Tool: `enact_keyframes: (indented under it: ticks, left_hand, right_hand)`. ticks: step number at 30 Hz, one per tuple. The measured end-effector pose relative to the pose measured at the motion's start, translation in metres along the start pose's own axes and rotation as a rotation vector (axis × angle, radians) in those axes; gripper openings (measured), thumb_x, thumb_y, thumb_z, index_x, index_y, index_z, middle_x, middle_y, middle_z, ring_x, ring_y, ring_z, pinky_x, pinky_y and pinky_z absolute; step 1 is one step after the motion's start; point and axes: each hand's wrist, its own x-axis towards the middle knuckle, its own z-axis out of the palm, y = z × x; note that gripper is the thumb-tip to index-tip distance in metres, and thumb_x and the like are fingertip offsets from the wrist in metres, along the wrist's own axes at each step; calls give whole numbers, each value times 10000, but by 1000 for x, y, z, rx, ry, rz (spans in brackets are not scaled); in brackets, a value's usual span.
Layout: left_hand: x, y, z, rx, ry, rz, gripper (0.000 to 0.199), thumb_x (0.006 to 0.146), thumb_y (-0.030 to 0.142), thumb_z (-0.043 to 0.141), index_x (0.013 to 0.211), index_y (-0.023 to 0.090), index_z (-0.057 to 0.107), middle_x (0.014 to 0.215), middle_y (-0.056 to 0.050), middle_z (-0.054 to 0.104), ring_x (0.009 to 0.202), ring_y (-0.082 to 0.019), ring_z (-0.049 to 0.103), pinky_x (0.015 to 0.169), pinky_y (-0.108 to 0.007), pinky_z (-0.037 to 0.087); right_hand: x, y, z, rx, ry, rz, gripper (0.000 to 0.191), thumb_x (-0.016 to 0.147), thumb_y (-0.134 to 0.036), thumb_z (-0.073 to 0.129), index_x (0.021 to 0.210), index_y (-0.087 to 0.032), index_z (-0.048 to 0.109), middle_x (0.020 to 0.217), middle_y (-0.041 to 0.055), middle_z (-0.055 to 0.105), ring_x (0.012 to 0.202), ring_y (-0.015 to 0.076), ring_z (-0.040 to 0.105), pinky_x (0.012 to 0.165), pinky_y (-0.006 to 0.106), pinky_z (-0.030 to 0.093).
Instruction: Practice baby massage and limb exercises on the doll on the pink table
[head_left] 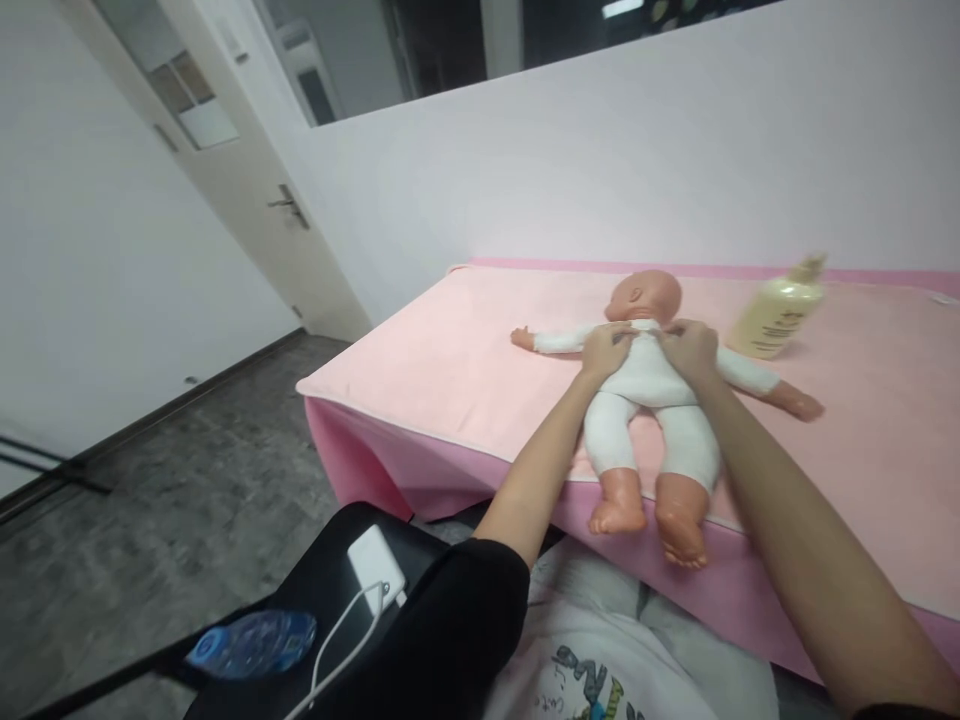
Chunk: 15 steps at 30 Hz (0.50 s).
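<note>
A baby doll (645,375) with a white cloth body lies stretched out on the pink-covered table, seemingly face down, its head turned to the left. Its feet hang over the near edge. My left hand (606,350) rests on the doll's upper back, on the left side below the neck. Opposite it, my right hand (691,348) touches the right side of the upper back. The fingers of both hands are slightly bent and point inward; their tips are partly hidden. Neither hand lifts the doll.
A yellowish pump bottle (776,315) stands right of the doll. The table (450,360) has a pink cover and backs onto a white wall. At lower left, a black chair (345,545) holds a white power bank (376,565) with a cable and a blue-tinted plastic bottle (259,643).
</note>
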Motion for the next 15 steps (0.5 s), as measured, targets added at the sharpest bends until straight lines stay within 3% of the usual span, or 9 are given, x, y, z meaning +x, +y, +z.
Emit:
enact_keyframes:
  ticks: [4,8,15]
  left_hand:
    - [-4,2,-2,-123,22,-66,216,877,146,525,926,232,717,1245,-23,647,1169,-158,572,1072,-284,411]
    - [-5,4,-2,-181,26,-138,220,893,156,513,993,157,708,1255,-83,640,1197,-169,568,1070,-267,397]
    - [-7,-3,-1,-195,-23,-99,246,899,153,494,1022,155,706,1362,-96,558,1271,-123,503,1059,-182,350]
  right_hand:
    - [-3,1,-2,-9,-4,50,246,810,-220,600,1002,-127,722,1062,162,698,1032,251,621,942,340,413]
    - [-4,11,-3,5,-41,101,358,836,-205,559,1169,-161,683,1197,161,648,1150,240,589,999,374,395]
    - [2,46,1,24,-123,94,419,873,-358,504,1284,-347,587,1335,113,548,1285,184,469,1026,334,329]
